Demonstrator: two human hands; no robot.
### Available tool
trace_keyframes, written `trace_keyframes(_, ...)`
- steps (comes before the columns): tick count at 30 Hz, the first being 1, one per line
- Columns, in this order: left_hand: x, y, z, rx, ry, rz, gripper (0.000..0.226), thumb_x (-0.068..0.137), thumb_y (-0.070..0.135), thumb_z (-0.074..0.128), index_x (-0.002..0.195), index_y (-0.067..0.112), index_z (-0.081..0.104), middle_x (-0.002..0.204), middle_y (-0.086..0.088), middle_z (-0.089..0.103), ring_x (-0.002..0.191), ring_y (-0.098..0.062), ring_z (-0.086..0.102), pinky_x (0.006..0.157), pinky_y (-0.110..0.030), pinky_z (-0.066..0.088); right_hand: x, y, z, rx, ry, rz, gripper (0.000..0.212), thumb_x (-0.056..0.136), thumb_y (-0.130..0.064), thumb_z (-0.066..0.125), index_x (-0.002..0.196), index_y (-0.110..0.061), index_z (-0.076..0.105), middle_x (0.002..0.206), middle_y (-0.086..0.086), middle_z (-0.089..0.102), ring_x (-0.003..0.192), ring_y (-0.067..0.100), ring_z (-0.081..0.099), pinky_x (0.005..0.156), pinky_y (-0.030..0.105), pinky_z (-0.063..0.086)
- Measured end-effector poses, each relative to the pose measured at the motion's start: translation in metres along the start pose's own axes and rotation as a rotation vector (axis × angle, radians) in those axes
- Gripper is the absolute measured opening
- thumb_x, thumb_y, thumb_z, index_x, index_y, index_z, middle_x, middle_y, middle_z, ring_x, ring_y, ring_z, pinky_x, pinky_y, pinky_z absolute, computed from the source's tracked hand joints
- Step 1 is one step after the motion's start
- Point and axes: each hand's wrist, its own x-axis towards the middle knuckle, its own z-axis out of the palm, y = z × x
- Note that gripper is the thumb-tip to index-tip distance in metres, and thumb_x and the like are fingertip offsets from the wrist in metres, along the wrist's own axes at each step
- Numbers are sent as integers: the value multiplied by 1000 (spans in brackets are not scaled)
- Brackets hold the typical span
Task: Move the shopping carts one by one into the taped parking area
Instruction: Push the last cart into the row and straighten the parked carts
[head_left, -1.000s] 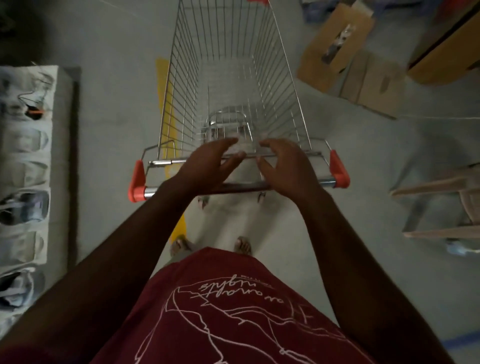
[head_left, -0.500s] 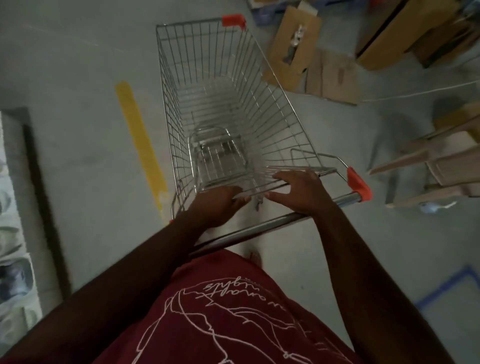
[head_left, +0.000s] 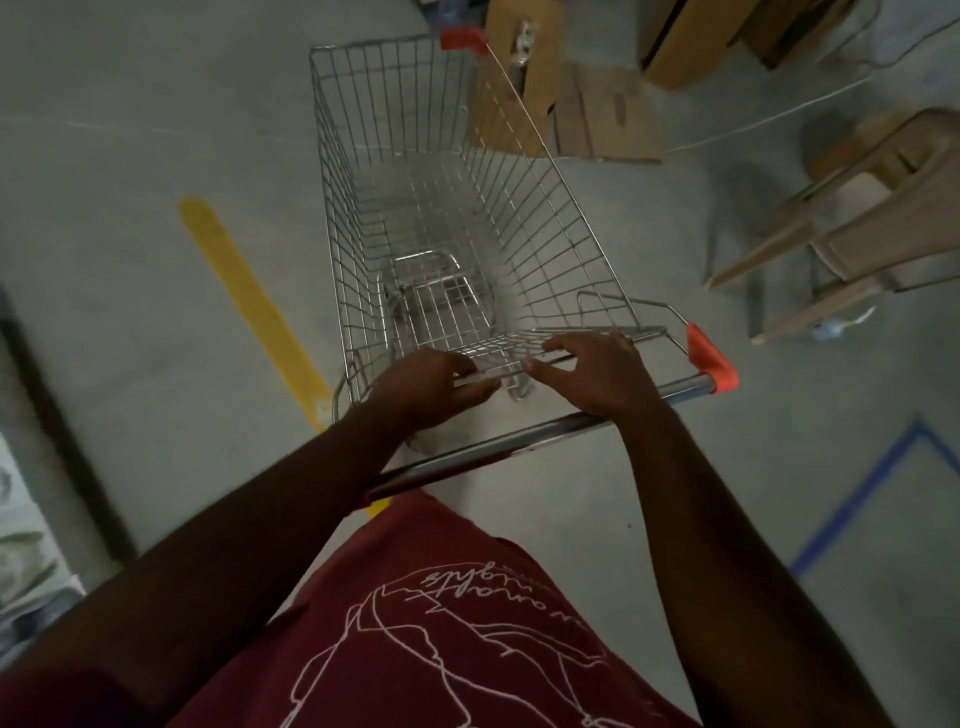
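- At the far left edge a pale mat (head_left: 23, 551) with dim shapes on it lies on the grey floor (head_left: 130, 260), bordered by a dark strip
- A yellow tape line (head_left: 249, 306) runs diagonally on the floor, just left of the cart, its lower end passing under the left forearm
- The left hand (head_left: 421, 387) rests on the wire rail of the folded child seat, fingers curled loosely over the wire; how firm the hold is cannot be told
- The shopping cart (head_left: 415, 156) stands in the middle, empty wire basket angled toward the upper left, its chrome handle bar (head_left: 498, 449) with a red end cap (head_left: 711, 358) slanting across under both wrists
- The right hand (head_left: 597, 371) lies on the same rail just beside the left, fingers spread fairly flat, thumb pointing left
- Flattened cardboard boxes (head_left: 597, 114) lie on the floor beyond the cart's far right corner
- Beige plastic chairs (head_left: 857, 218) lie to the right, apart from the cart
- Blue tape (head_left: 872, 493) marks a corner on the floor at lower right, well apart from the cart
- A maroon shirt (head_left: 441, 649) with white line print fills the bottom
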Motion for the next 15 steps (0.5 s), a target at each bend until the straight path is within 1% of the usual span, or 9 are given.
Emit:
trace_keyframes(3, -5, -3, -3, -16, -40, 70, 65, 88, 83, 45, 109, 30, 77, 97, 6, 78, 84, -15, 73, 76, -37, 60, -20, -2, 8, 19, 15, 26, 68, 89, -80, 53, 136, -31, 64, 144, -2, 64, 140, 22, 51, 124, 48, 17)
trace_keyframes(6, -12, -3, -4, -15, -110, 114, 69, 86, 84, 48, 115, 27, 76, 104, 4, 78, 89, -13, 73, 78, -32, 58, -46, -3, 19, 31, 32, 62, 67, 92, -75, 54, 140, -30, 62, 147, -1, 62, 141, 22, 51, 126, 49, 15)
trace_keyframes(8, -17, 0, -6, -7, -135, 136, 75, 82, 88, 47, 112, 25, 77, 100, 6, 78, 87, -12, 72, 72, -27, 53, -65, -6, 26, 35, 62, 92, 62, 93, -70, 56, 140, -30, 62, 145, 0, 63, 139, 22, 52, 126, 50, 15)
trace_keyframes(10, -23, 6, -7, 8, -176, 137, 85, 75, 95, 40, 107, 26, 77, 92, 9, 75, 80, -9, 69, 66, -24, 46, -83, -6, 35, 54, 81, 122, 61, 92, -70, 55, 137, -31, 64, 139, 0, 67, 134, 21, 56, 125, 51, 19)
trace_keyframes(11, -26, 10, -7, 19, -202, 126, 83, 74, 95, 41, 105, 27, 77, 90, 10, 74, 78, -8, 67, 65, -23, 45, -93, -6, 40, 61, 91, 138, 61, 90, -71, 53, 135, -31, 65, 135, -1, 70, 130, 21, 58, 124, 51, 22)
trace_keyframes(13, -31, 19, -3, 44, -249, 118, 74, 78, 89, 47, 104, 27, 77, 88, 11, 72, 79, -8, 67, 66, -24, 47, -112, -1, 50, 51, 116, 170, 61, 88, -72, 47, 128, -31, 68, 126, -3, 73, 123, 20, 62, 121, 53, 26)
trace_keyframes(15, -38, 31, 4, 67, -285, 140, 69, 81, 86, 49, 105, 28, 77, 90, 10, 74, 80, -8, 68, 67, -25, 49, -131, 5, 57, 29, 142, 203, 57, 90, -69, 48, 125, -30, 69, 123, -3, 74, 121, 21, 63, 120, 54, 27)
